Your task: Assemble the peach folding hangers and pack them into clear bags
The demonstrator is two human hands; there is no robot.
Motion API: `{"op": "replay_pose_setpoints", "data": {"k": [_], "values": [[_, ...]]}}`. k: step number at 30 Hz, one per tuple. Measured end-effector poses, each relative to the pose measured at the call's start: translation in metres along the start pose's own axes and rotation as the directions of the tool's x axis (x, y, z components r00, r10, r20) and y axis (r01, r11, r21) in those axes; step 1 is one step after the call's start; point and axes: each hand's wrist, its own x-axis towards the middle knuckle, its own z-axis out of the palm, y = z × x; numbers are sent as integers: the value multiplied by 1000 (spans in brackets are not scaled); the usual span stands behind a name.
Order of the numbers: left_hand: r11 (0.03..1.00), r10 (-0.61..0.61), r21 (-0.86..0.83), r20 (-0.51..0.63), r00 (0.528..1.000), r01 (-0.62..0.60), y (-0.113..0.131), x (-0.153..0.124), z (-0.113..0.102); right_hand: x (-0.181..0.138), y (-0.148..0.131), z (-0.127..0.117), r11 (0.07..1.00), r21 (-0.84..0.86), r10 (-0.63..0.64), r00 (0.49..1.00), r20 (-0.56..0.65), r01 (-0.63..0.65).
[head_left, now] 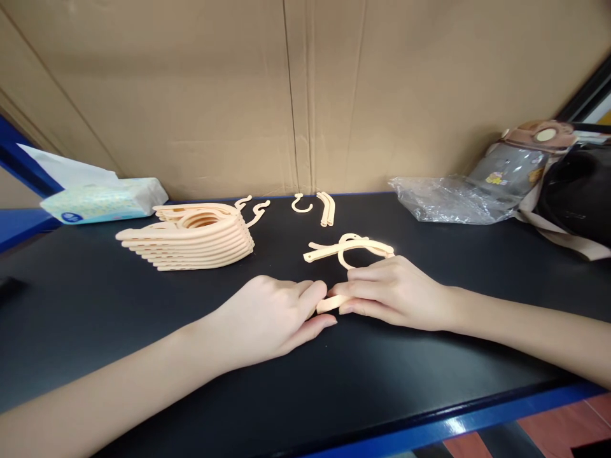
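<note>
A matte black desk [95, 318] with a glossy blue front edge [453, 425] lies under the left grip [267, 318] and right grip [396, 292]. Beyond both rises a brown cardboard wall [191, 95] with a vertical seam. A blue frame post [14, 152] stands far left of the left grip. Reddish floor [563, 426] shows below the right grip. The light is soft and even.
</note>
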Motion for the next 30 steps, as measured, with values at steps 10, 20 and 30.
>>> {"op": "replay_pose_setpoints", "data": {"k": [10, 20, 30], "values": [[988, -120, -89, 99, 988, 129, 3, -3, -2, 1, -5, -5, 993, -88, -88, 992, -95, 80], [992, -101, -74, 62, 993, 105, 2, -4, -3, -2, 6, -12, 980, -169, 60, 969, -241, -103], [996, -85, -22, 10, 996, 85, 0, -6, -1, -2, 11, -12, 950, -126, 241, 925, -292, -287]]}}
